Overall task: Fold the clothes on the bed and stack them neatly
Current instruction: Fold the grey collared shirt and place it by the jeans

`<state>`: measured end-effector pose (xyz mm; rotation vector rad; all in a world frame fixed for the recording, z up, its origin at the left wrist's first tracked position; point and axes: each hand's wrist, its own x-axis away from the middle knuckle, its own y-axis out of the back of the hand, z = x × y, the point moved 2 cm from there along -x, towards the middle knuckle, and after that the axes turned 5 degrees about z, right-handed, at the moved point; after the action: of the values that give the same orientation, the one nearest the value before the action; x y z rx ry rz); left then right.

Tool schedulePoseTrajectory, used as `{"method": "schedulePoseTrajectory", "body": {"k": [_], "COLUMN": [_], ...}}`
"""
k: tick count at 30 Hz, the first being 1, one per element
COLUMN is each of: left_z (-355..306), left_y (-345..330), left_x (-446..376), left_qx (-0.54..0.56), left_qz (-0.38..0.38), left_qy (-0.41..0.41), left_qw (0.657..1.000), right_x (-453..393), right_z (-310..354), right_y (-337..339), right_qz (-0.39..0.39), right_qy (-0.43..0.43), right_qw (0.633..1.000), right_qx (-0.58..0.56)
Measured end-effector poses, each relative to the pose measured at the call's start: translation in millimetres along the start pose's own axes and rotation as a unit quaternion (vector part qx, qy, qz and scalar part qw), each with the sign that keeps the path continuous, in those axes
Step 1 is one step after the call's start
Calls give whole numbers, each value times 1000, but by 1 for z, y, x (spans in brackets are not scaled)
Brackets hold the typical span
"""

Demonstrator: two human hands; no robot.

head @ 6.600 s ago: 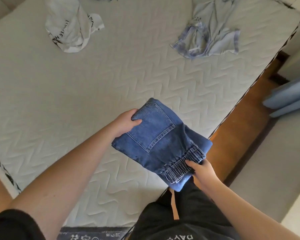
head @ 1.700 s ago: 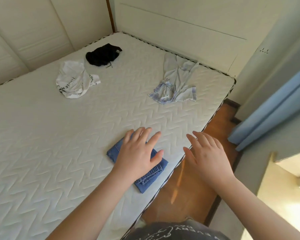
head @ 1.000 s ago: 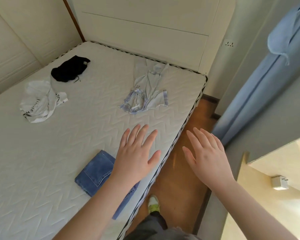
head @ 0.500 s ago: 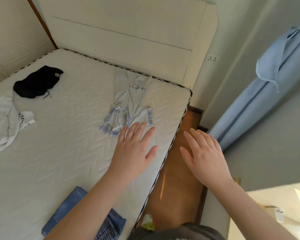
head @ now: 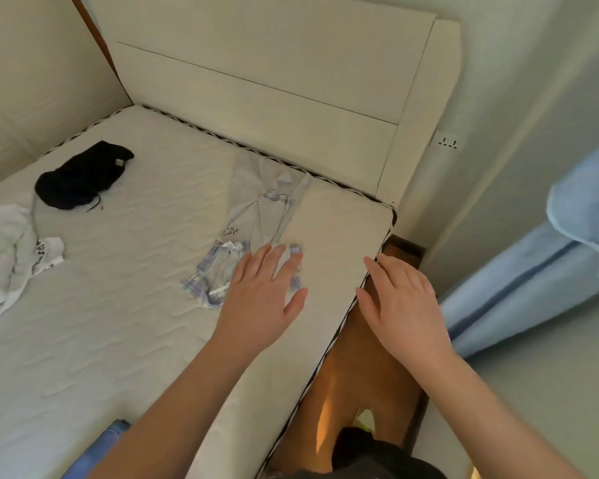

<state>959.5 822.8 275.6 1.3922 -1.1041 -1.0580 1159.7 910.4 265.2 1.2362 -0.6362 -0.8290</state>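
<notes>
Both hands hang released, fingers spread, grasping nothing; the left hand (head: 263,292) overlaps the pale plaid-trimmed shirt (head: 256,219), crumpled on the bed (head: 118,323), long axis toward 12 o'clock; the right hand (head: 400,299) lies farther, at its 4 o'clock.

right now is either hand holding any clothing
No, the left hand and right hand are both spread open with straight fingers and grip nothing, the left hand above the pale shirt.

Left hand (head: 261,299) flat over pale plaid-trimmed shirt (head: 253,219) on mattress (head: 118,340), right hand (head: 402,302) open above floor (head: 353,375)
</notes>
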Motion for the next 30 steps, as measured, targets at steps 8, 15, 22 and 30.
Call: {"method": "schedulePoseTrajectory", "body": {"k": [8,15,22,30], "left_z": [-5,27,68,110], "left_y": [5,-12,-31,-50], "left_x": [-56,-90,-141,-204], "left_qx": [6,14,46,57], "left_qz": [-28,0,-11,-12], "left_qy": [77,126,162,160], "left_qw": [997,992,986,985], "right_x": [-92,-163,-237,-313], "right_z": [-24,-11,1,3], "right_y": [11,-3,-19,-32], "right_qz": [53,71,92,101], "right_qy": [93,145,185,187], "right_qw": [994,987,977,975], "right_qx": [15,23,53,59]}}
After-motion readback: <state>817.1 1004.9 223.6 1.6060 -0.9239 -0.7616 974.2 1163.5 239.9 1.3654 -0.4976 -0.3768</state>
